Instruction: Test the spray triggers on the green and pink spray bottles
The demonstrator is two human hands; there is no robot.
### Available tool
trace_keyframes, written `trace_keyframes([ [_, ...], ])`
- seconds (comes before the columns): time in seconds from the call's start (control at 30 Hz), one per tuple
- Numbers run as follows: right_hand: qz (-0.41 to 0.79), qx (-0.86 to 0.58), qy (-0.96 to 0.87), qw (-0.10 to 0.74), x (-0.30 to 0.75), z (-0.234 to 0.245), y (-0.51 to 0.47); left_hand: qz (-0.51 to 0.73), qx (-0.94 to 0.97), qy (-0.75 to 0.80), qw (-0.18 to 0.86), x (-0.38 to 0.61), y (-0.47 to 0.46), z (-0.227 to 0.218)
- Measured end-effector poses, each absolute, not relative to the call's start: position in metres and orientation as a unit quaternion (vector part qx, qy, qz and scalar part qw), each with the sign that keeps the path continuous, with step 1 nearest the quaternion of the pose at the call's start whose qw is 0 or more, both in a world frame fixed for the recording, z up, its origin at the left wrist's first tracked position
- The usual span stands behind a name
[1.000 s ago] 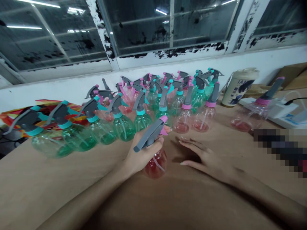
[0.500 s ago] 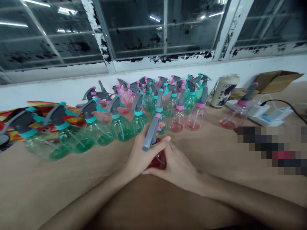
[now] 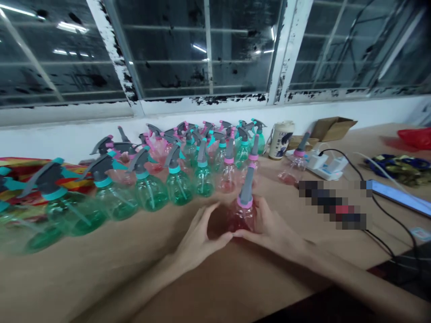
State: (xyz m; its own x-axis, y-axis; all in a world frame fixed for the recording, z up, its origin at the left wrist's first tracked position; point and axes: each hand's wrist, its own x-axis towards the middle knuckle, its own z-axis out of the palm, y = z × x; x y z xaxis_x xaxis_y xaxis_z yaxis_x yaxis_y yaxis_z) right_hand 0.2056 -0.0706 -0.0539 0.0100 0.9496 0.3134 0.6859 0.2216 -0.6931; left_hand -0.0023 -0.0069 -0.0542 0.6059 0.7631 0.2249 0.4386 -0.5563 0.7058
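A pink see-through spray bottle [image 3: 243,214] with a grey trigger head and pink collar stands upright on the brown table [image 3: 134,269]. My right hand [image 3: 272,229] is wrapped round its right side and grips the body. My left hand [image 3: 198,235] lies just left of the bottle, fingers stretched out and apart, its thumb reaching toward the bottle's base. Behind stand several green spray bottles [image 3: 177,181] and pink spray bottles [image 3: 229,172] in rows up to the wall.
A printed cup [image 3: 280,140], a lone pink spray bottle [image 3: 296,163], a white power strip [image 3: 323,166] with black cable and a cardboard box [image 3: 333,128] sit at the right. A tablet [image 3: 400,197] lies far right. A colourful bag [image 3: 20,179] is at left.
My left hand let go of the trigger head and opened beside the bottle. My right hand closed round the bottle, which moved right and now stands upright. The view swung right.
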Motion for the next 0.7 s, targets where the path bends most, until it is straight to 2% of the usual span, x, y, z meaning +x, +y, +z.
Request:
trace_keyframes([
  [0.2, 0.086, -0.645, -0.658, 0.377, 0.286, -0.056, -0.077, 0.228, 0.899, 0.330, 0.174, 0.000, -0.013, -0.070],
  [0.43, -0.092, -0.677, -0.671, 0.289, 0.347, -0.051, -0.047, 0.218, 0.918, 0.324, 0.072, 0.001, -0.008, -0.075],
  [0.57, -0.104, -0.706, -0.654, 0.250, 0.355, -0.045, -0.024, 0.201, 0.923, 0.325, 0.045, 0.000, -0.008, -0.075],
  [0.7, -0.104, -0.724, -0.636, 0.246, 0.358, -0.041, -0.006, 0.197, 0.924, 0.326, 0.032, -0.001, -0.007, -0.076],
])
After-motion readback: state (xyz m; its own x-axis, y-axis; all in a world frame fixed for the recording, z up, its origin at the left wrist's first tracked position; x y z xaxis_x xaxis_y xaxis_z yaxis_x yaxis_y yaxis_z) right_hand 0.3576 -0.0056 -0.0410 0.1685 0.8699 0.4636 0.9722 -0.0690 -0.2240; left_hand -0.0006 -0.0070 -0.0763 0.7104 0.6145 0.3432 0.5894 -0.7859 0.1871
